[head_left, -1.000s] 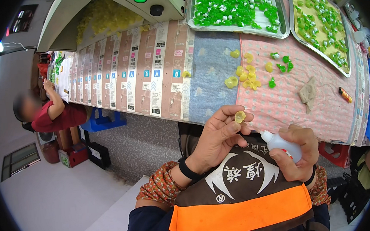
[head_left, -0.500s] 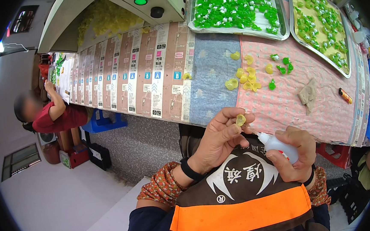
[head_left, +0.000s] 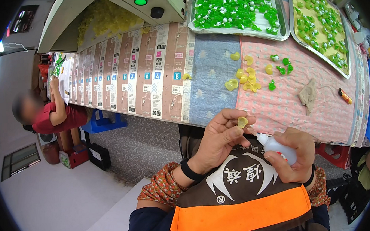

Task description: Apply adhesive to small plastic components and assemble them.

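1. A person in a red top is leaning over the far left end of the long table, arm stretched onto it.
2. The left hand is pinching a small yellow plastic piece between thumb and fingertips, fingers closed on it, just below the table's near edge.
3. The right hand is wrapping tightly around a small white squeeze bottle, its nozzle pointing up-left and meeting the yellow piece.
4. More yellow pieces are lying loose on the pink cloth, with a few green pieces just to their right.
5. Two metal trays of green pieces are sitting at the table's far side.
6. A crumpled beige rag is lying near the right edge.
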Demonstrator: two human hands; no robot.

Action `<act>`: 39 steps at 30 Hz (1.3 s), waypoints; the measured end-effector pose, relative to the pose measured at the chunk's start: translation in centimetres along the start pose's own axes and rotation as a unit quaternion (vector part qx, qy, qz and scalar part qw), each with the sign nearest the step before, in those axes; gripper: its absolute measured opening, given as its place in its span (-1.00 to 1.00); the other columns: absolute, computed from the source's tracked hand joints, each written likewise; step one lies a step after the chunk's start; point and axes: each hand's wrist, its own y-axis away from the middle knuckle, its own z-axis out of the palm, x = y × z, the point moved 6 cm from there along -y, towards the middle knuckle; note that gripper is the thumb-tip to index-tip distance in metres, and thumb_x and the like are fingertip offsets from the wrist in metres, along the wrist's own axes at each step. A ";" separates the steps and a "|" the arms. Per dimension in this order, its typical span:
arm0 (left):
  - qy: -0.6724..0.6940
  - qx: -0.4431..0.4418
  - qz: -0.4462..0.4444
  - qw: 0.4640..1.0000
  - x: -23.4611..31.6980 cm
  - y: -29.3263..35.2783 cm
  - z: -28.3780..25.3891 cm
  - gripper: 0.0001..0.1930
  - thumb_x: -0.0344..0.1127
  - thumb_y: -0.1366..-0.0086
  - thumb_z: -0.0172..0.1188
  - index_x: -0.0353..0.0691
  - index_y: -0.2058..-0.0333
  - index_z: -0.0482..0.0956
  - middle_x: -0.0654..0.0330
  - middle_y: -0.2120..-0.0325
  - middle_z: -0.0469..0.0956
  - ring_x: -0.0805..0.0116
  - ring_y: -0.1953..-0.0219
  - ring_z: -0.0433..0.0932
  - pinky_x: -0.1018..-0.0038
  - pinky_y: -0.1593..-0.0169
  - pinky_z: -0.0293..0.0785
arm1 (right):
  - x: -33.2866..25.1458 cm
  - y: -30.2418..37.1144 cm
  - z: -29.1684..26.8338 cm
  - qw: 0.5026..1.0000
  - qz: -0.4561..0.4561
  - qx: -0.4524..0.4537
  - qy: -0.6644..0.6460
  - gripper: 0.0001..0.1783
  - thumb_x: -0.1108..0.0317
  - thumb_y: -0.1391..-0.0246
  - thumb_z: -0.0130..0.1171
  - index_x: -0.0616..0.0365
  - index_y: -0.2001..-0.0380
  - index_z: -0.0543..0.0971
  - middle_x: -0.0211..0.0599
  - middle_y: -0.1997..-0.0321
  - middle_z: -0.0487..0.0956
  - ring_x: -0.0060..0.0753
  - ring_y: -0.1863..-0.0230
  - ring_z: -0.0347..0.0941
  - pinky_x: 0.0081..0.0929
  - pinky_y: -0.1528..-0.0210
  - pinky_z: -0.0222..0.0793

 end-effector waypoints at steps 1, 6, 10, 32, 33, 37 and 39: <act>-0.021 0.006 0.002 1.000 0.0 0.0 0.0 -0.70 -0.42 -0.40 0.15 -0.25 -0.07 0.40 -0.02 -0.02 0.55 0.24 0.03 0.61 0.42 0.17 0.70 | 0.2 0.1 0.1 1.000 0.002 0.002 0.001 -0.56 0.48 0.20 0.51 0.24 0.22 0.51 -0.22 0.46 0.56 -0.35 0.65 0.39 -0.44 0.62 0.22; -0.066 0.034 0.014 0.997 0.2 0.2 0.1 -0.71 -0.42 -0.40 0.14 -0.27 -0.05 0.40 0.01 0.04 0.56 0.28 0.03 0.61 0.40 0.15 0.70 | 0.2 0.1 0.0 1.000 -0.003 0.000 0.019 -0.56 0.49 0.21 0.50 0.23 0.23 0.52 -0.23 0.48 0.56 -0.35 0.66 0.37 -0.44 0.62 0.21; -0.110 0.068 0.026 0.991 0.4 0.4 0.0 -0.73 -0.41 -0.41 0.13 -0.30 -0.04 0.41 0.03 0.07 0.57 0.32 0.03 0.60 0.40 0.14 0.70 | -0.1 0.0 -0.2 0.999 -0.003 0.002 0.044 -0.56 0.50 0.23 0.50 0.23 0.24 0.51 -0.22 0.48 0.56 -0.35 0.67 0.34 -0.45 0.62 0.20; -0.152 0.103 0.019 0.983 0.5 0.8 -0.1 -0.71 -0.38 -0.42 0.13 -0.31 -0.05 0.40 0.06 0.11 0.56 0.31 0.01 0.59 0.40 0.12 0.70 | -0.2 0.2 0.8 0.994 -0.021 -0.037 0.105 -0.57 0.43 0.22 0.51 0.21 0.25 0.53 -0.27 0.49 0.54 -0.24 0.64 0.38 -0.36 0.60 0.21; -0.152 0.100 0.018 0.983 0.5 0.8 -0.1 -0.70 -0.38 -0.42 0.13 -0.31 -0.06 0.39 0.05 0.09 0.56 0.31 0.01 0.59 0.40 0.12 0.70 | -0.1 0.2 0.9 0.994 -0.021 -0.037 0.105 -0.57 0.43 0.22 0.51 0.21 0.25 0.53 -0.27 0.49 0.54 -0.24 0.64 0.38 -0.36 0.60 0.21; -0.141 0.090 0.004 0.986 0.4 0.8 -0.2 -0.68 -0.39 -0.42 0.12 -0.30 -0.10 0.39 0.04 0.03 0.55 0.32 -0.01 0.58 0.42 0.11 0.69 | -0.2 0.3 0.6 0.994 -0.019 -0.020 0.108 -0.57 0.44 0.23 0.52 0.22 0.26 0.54 -0.26 0.48 0.55 -0.25 0.64 0.37 -0.36 0.60 0.21; -0.131 0.089 0.002 0.987 0.3 0.7 -0.2 -0.67 -0.39 -0.42 0.12 -0.29 -0.12 0.39 0.04 0.01 0.54 0.32 -0.02 0.58 0.42 0.11 0.69 | -0.2 0.4 0.4 0.994 -0.012 -0.017 0.103 -0.57 0.44 0.24 0.52 0.22 0.26 0.55 -0.26 0.48 0.55 -0.25 0.64 0.37 -0.36 0.60 0.21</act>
